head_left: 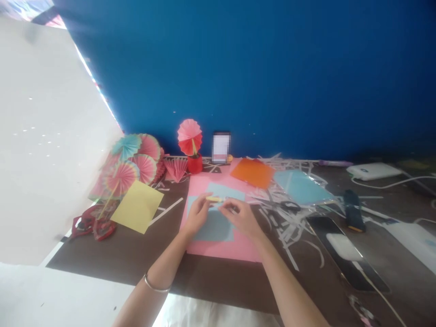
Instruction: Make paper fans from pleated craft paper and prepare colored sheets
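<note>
Both hands meet over light blue paper (216, 229), which lies on a larger pink sheet (225, 252). A thin, yellow stick-like piece (214, 199) with a whitish end is pinched by my left hand (198, 212); its exact kind is too small to tell. My right hand (241, 217) is closed at the whitish end, fingertips pressed together. Whether it grips that end or something else I cannot make out. Beyond the right hand lies an orange sheet (254, 173), and a yellow sheet (138, 206) is left of the left hand.
Pleated paper fans (122, 177) cluster at the left, near red-handled scissors (104, 228). A fan flower (190, 136) stands in a red pot (195, 164) by the blue wall. White paper strips (289, 227), packaged blue paper (303, 187) and a phone (335, 243) lie at right.
</note>
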Available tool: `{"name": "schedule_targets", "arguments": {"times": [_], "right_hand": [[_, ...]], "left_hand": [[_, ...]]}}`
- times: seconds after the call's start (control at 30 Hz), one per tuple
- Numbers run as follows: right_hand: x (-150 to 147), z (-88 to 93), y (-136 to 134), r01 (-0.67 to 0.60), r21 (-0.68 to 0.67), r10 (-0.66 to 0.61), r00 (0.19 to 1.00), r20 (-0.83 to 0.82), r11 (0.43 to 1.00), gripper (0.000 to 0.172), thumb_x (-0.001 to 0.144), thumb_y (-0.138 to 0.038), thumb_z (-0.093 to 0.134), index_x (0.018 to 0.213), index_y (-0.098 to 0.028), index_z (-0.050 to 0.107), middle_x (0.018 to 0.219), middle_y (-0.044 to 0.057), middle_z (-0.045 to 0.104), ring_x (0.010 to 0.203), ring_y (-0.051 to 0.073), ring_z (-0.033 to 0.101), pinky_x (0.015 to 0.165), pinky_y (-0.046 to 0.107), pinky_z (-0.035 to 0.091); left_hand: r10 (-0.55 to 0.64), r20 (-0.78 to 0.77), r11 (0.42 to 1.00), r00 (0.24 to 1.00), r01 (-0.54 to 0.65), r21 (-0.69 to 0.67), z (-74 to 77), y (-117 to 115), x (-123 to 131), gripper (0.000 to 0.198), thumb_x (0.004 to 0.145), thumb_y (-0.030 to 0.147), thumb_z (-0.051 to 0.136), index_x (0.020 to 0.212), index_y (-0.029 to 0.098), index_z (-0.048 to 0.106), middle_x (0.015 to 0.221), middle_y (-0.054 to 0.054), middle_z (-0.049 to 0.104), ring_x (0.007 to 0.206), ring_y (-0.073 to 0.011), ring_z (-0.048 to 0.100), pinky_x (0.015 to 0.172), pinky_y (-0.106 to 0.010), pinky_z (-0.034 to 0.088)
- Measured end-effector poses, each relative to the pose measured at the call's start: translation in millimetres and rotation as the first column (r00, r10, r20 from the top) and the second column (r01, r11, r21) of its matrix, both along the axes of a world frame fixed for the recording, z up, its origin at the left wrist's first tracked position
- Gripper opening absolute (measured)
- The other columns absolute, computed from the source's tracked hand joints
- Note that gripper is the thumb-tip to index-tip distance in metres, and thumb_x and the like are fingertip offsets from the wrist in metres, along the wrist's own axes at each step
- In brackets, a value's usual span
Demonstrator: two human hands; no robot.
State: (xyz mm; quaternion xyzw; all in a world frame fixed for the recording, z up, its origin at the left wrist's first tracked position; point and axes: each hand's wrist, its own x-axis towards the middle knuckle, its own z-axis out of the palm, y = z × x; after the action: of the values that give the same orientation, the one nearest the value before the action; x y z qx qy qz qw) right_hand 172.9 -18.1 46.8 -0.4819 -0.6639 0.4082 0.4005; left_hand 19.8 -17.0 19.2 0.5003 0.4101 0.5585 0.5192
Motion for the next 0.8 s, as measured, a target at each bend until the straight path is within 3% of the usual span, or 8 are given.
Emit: {"name": "schedule_targets", "arguments": {"times": [0.2, 0.43, 0.8], "right_hand": [[5.5, 1.9, 4.2, 0.002, -0.066, -0.006, 0.998, -0.065, 0.998, 0.028, 0.069, -0.042, 0.061, 0.059, -0.018, 0.053, 0.059, -0.002, 0.050, 0.059, 0.012, 0.044, 0.057, 0.024, 0.034], [6.4, 0.0, 4.4, 0.002, -0.095, -0.014, 0.991, -0.131, 0.995, 0.030, 0.070, -0.043, 0.061, 0.058, -0.017, 0.052, 0.059, -0.002, 0.049, 0.058, 0.011, 0.044, 0.056, 0.023, 0.033], [-0.1, -4.1, 1.5, 0.077, -0.052, -0.083, 0.989, -0.126, 0.996, 0.034, 0.070, -0.044, 0.062, 0.055, -0.018, 0.044, 0.055, -0.004, 0.041, 0.054, 0.009, 0.038, 0.053, 0.022, 0.031]], "left_hand": [[-0.092, -0.021, 0.996, 0.996, 0.092, -0.005, -3.5, -5.3, 0.5, 0.035, 0.082, 0.037, 0.050, 0.112, 0.018, 0.052, 0.104, -0.011, 0.065, 0.094, -0.0206, 0.061, 0.087, -0.036, 0.045], [-0.139, -0.034, 0.990, 0.990, 0.139, -0.001, -4.2, -6.7, -1.0, 0.032, 0.081, 0.038, 0.053, 0.107, 0.020, 0.053, 0.108, -0.010, 0.063, 0.091, -0.0191, 0.061, 0.087, -0.034, 0.043], [-0.171, -0.280, 0.979, 0.945, 0.196, 0.063, -4.4, -9.4, -2.2, 0.034, 0.089, 0.038, 0.037, 0.116, 0.019, 0.045, 0.109, -0.009, 0.061, 0.099, -0.0198, 0.059, 0.092, -0.038, 0.040]]}}
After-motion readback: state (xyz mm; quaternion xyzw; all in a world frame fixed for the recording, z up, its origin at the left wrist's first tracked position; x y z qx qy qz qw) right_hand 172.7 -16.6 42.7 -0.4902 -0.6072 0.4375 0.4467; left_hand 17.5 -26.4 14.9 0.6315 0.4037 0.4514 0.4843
